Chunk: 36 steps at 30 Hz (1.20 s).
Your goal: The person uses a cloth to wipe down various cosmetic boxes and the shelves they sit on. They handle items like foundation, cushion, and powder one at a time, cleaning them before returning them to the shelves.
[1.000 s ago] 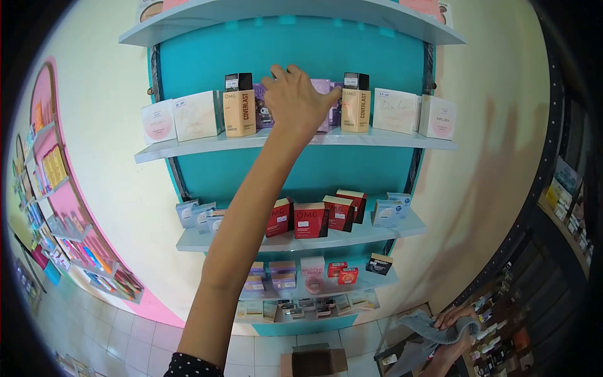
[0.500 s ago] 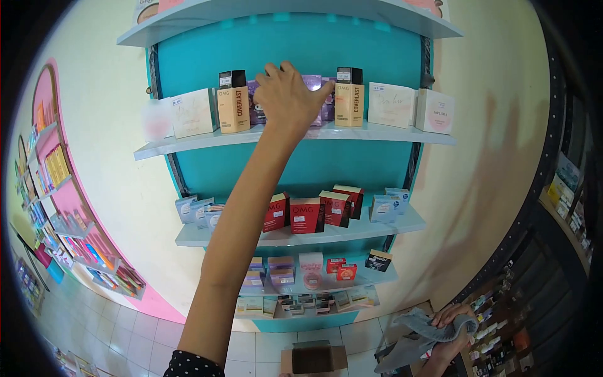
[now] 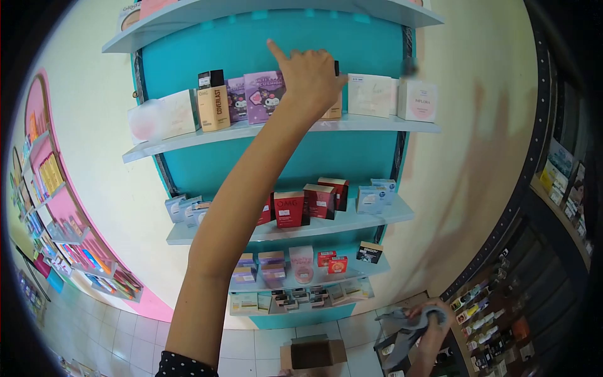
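Observation:
My left hand [image 3: 309,78] reaches up to the second shelf, with its fingers and thumb round the right-hand beige and black foundation box [image 3: 335,112], mostly hidden behind it. The little finger sticks out to the left. Beside the hand stands a purple cushion box [image 3: 256,103] with a cartoon figure, and another purple box [image 3: 237,100] is partly behind it. A matching Coverlast foundation box [image 3: 214,103] stands further left. Low on the right, my right hand [image 3: 440,314] is closed on a grey cloth [image 3: 402,339].
White boxes [image 3: 369,95] stand near both ends of this shelf [image 3: 251,131]. Lower shelves carry red OMG boxes [image 3: 289,209], blue boxes [image 3: 372,200] and small packs. An open cardboard carton [image 3: 313,355] is on the tiled floor, and a rack of bottles [image 3: 483,320] stands at right.
My left hand has moved right from in front of the purple boxes to the right-hand foundation box. The cloth in my right hand has shifted slightly, and the view has moved a little.

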Available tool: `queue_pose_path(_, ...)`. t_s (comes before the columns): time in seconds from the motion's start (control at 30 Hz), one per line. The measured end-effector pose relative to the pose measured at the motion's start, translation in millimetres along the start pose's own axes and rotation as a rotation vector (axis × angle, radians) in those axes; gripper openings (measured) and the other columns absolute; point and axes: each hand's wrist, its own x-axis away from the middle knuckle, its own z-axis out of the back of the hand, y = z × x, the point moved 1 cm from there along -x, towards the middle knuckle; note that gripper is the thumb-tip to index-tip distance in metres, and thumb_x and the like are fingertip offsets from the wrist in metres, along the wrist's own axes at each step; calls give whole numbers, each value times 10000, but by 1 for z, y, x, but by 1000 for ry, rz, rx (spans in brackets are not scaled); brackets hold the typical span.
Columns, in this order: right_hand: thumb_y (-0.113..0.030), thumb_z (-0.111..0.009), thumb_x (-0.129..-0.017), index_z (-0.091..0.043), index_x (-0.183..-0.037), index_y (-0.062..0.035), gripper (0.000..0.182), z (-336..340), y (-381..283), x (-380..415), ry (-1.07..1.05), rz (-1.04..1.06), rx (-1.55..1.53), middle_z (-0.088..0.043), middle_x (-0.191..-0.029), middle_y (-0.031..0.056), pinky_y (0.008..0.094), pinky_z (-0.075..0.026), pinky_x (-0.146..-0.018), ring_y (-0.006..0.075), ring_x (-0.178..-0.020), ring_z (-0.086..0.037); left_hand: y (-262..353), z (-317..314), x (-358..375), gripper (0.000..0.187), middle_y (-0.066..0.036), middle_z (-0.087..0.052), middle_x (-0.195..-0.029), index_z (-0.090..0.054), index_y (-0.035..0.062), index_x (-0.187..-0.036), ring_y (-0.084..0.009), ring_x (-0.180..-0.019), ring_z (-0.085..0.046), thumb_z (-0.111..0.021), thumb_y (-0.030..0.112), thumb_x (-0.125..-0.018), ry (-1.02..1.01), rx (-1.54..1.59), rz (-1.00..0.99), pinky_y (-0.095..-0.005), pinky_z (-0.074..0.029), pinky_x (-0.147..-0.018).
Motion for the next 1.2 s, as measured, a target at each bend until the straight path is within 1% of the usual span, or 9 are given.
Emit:
queue_pose_path(0.1,49,-441,-645,-499,-686,61,72,5,-1,7,77,-142,140,-519,-663,129,272,-396,-570,203,-595,-504,5,-8,3,398,-141,-576,-725,-536,9,-852,-277,-839,-554,-583,377,-711,-33,68,42,-630,-167,-880)
queue_pose_path(0.23,49,-476,-644,-523,-767,28,133,19,-5,5,-240,43,846,-523,-763,85,241,-390,-588,141,-650,-487,9,-3,6,308,-158,-563,-780,-502,-4,-852,-294,-812,-549,-628,227,-693,203,222,13,-560,-248,-876)
queue_pose_path(0.37,10,-502,-683,-529,-906,21,224,19,-6,8,-219,-304,521,-545,-853,104,260,-406,-671,175,-772,-518,15,38,43,279,-136,-527,-834,-464,-17,-914,-258,-748,-533,-598,141,-727,408,794,-56,-350,-400,-799)
queue_pose_path(0.43,-3,-508,-703,-522,-943,26,242,21,-3,8,-97,-467,269,-560,-856,113,279,-411,-701,206,-802,-530,25,47,88,337,-92,-490,-855,-427,-13,-999,-180,-739,-506,-585,150,-749,255,1172,62,-252,-417,-726)
queue_pose_path(0.5,-27,-526,-726,-460,-1058,22,342,29,15,5,14,-558,-328,-535,-974,102,295,-412,-788,202,-914,-514,44,49,146,380,-62,-464,-897,-396,-2,-1050,-117,-769,-487,-575,186,-772,70,1619,267,-235,-411,-718)
queue_pose_path(0.63,-79,-556,-732,-447,-1089,-13,378,5,10,-1,130,-590,-468,-522,-998,99,318,-412,-804,208,-914,-518,80,60,246,347,-48,-448,-984,-384,14,-1047,-123,-922,-428,-568,135,-779,-364,1921,673,-258,-336,-826)
queue_pose_path(0.73,-104,-554,-763,-473,-1072,10,340,-27,13,10,35,-552,-506,-541,-982,86,300,-411,-803,195,-862,-540,107,54,291,319,-50,-442,-995,-383,26,-1052,-110,-932,-416,-535,167,-809,-366,2044,964,-248,-322,-828)
queue_pose_path(0.8,-111,-538,-788,-504,-1035,46,295,-39,13,17,-403,64,139,-555,-1000,101,288,-418,-797,199,-881,-549,118,62,297,304,-51,-440,-1001,-384,30,-1051,-110,-926,-416,-514,182,-822,-313,2069,1003,-243,-320,-826)
queue_pose_path(1.2,-94,-520,-786,-518,-949,67,229,-43,35,38,-315,539,239,-579,-866,153,280,-455,-628,190,-759,-578,132,64,309,356,-118,-417,-1100,-339,39,-1099,-163,-1002,-415,-466,250,-841,-243,2020,843,-292,-328,-866)
